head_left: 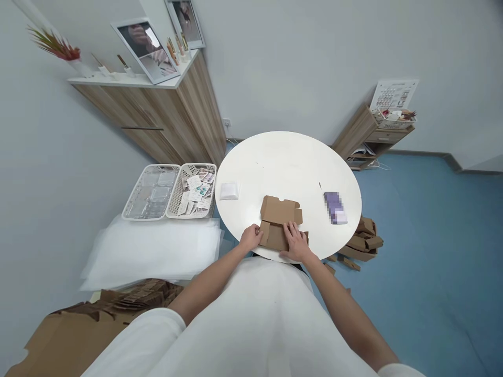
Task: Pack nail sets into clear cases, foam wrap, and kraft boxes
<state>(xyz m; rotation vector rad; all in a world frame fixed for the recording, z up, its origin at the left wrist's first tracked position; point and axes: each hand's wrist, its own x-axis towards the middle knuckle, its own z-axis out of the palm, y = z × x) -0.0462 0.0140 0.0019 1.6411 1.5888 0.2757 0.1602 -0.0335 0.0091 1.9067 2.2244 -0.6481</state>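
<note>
A brown cardboard box (280,211), partly unfolded, lies at the near edge of the round white table (283,157). Its lid panel with side tabs points away from me. At its left side, my left hand (251,237) is closed with the fingertips on the side flap (265,233). My right hand (295,242) rests palm down across the right part of the box, fingers stretched out, and hides some of it. A small white packet (229,191) lies on the table to the left. To the right is a purple item (335,208), blurred by pixelation.
Left of the table stand a white basket of printed cards (195,193) and a basket of clear plastic cases (151,191). Clear plastic sheets (153,251) and stacked flat cardboard (78,340) lie nearer. Folded boxes (361,241) are on the floor at right.
</note>
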